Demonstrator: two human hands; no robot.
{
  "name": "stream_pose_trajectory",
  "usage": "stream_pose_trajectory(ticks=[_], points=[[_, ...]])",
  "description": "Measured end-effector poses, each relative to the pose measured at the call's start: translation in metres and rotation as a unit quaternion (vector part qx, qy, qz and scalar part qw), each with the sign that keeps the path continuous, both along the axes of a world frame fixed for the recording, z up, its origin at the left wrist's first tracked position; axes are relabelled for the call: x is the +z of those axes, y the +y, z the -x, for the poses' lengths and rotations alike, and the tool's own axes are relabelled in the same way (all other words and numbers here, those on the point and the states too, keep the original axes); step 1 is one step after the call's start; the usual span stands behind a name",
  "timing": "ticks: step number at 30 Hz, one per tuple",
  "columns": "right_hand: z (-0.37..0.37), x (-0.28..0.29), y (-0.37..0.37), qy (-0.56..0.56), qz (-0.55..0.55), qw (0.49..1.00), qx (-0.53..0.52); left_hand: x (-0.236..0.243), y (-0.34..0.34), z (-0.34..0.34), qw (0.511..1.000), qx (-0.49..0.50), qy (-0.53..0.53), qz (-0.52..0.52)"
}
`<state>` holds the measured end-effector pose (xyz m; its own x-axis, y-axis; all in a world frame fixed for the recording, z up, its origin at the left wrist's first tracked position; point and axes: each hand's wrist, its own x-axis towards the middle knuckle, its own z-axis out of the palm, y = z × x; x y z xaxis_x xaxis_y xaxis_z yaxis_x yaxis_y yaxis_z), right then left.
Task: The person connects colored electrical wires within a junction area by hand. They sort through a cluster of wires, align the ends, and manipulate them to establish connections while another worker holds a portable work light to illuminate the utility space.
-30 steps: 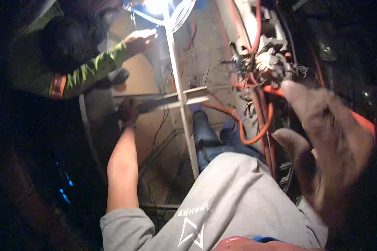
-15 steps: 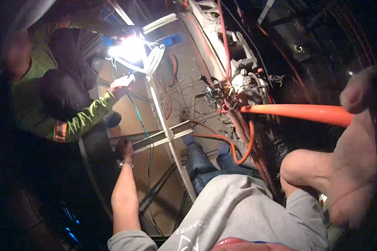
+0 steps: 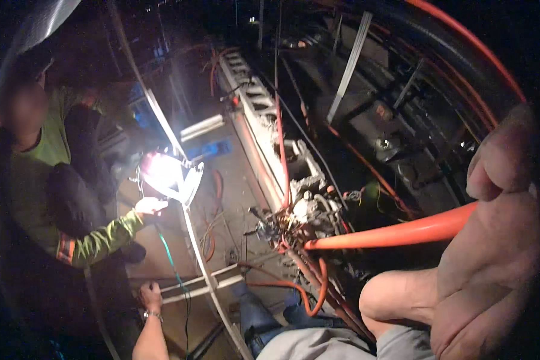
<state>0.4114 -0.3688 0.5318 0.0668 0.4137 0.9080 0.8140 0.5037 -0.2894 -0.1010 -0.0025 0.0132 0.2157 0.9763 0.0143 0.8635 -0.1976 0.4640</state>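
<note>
My right hand (image 3: pixel 492 234), large and close at the right, is closed round the upper end of an orange flexible conduit (image 3: pixel 396 231). The conduit slopes down left to a cluster of wires and cut tube ends (image 3: pixel 282 227) at a broken block wall. Lower left, my left hand (image 3: pixel 152 296), with a metal watch or bracelet at the wrist, is closed on the end of a pale metal channel (image 3: pixel 204 285); its fingertips are partly hidden. A co-worker's hand (image 3: pixel 151 206) is held just below a bright work lamp (image 3: pixel 162 173).
The co-worker in a green sleeve (image 3: pixel 105 242) sits at the left. A long metal stud (image 3: pixel 198 246) crosses in front of me, with a green cord (image 3: pixel 169 255) beside it. Broken hollow blocks (image 3: pixel 255 99) run away from the wire cluster. An orange conduit loop (image 3: pixel 318 294) hangs near my legs.
The view has tilted up, so the scene sits lower and more of the far area shows. The conduit now slopes up toward my right hand. Both hands keep their hold.
</note>
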Motion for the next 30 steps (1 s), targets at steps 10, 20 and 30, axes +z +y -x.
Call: stream_pose_trajectory(ticks=[10,20,30], points=[[0.001,-0.006,-0.001,0.009,-0.030,0.999,-0.008,-0.031,-0.008,-0.018,0.999,0.003,-0.032,-0.037],[0.019,-0.069,0.066,0.109,-0.055,0.988,0.096,-0.083,0.030,0.013,0.989,-0.046,0.009,-0.141],[0.081,-0.290,0.114,0.420,0.371,0.825,0.072,-0.036,0.004,-0.041,0.998,-0.030,0.015,-0.053]])
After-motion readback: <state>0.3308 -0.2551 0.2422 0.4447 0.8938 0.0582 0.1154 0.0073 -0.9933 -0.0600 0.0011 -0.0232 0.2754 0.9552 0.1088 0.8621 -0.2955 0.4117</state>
